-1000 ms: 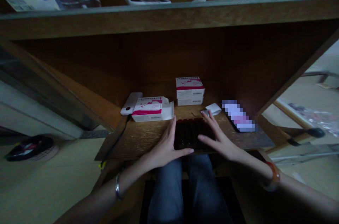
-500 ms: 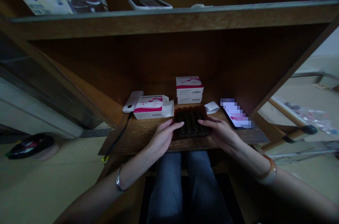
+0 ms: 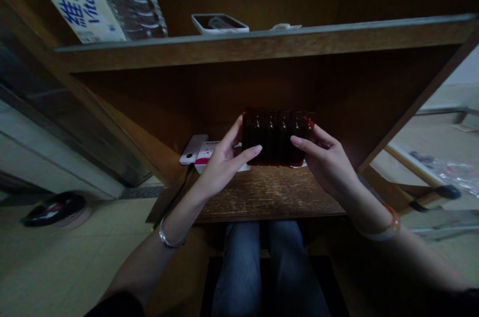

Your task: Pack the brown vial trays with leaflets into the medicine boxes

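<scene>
A dark reddish-brown tray of small bottles (image 3: 277,138) is held up above the wooden desk (image 3: 262,194), its row of bottles facing me. My left hand (image 3: 230,159) grips its left end, thumb on the front. Round the right end is my right hand (image 3: 325,152), thumb across the front and fingers behind. Partly hidden behind my left hand lies a white and pink box (image 3: 204,152). A bit of white paper shows under the tray's lower right corner. The tray hides whatever stands directly behind it.
A white device (image 3: 193,149) with a dark cable lies at the desk's left. On the shelf (image 3: 262,42) above are a Vitasoy carton (image 3: 84,2), clear bottles (image 3: 130,2) and a white-rimmed phone-like object (image 3: 220,23). A waste basket (image 3: 60,209) stands on the floor at left.
Both hands have raised the bottle tray off the desk and tipped its front towards me. The view has shifted, and the stacked boxes and the phone at right are now hidden.
</scene>
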A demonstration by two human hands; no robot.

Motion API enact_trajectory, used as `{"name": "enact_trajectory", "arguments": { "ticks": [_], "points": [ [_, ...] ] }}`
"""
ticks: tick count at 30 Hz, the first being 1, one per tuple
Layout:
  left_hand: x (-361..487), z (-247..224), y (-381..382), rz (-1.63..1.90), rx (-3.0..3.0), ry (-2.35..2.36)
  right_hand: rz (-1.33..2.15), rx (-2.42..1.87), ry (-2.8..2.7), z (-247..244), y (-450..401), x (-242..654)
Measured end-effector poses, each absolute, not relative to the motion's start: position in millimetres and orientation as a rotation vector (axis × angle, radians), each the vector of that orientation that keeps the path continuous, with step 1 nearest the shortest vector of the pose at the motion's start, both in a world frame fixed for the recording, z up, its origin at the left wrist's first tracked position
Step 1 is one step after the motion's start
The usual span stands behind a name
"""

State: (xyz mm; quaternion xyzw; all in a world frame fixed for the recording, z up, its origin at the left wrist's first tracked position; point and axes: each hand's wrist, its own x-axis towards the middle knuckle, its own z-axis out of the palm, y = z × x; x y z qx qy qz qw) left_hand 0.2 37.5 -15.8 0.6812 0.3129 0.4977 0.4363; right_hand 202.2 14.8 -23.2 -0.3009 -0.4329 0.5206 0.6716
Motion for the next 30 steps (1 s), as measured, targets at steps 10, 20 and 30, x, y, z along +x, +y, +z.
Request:
{"name": "enact_trajectory", "arguments": {
  "ticks": [10,20,30],
  "points": [
    [-3.7,-9.0,29.0,1.221,1.529,0.889,1.123,-0.788,-1.165,-30.1,22.3,210.1],
    [-8.8,4.8,23.1,1.251,1.157,0.863,0.899,-0.769,-1.548,-18.9,5.9,223.4],
    [4.1,1.0,6.9,1.154,1.187,0.842,0.240,-0.837,-1.685,-20.0,6.1,226.3]
  ]
}}
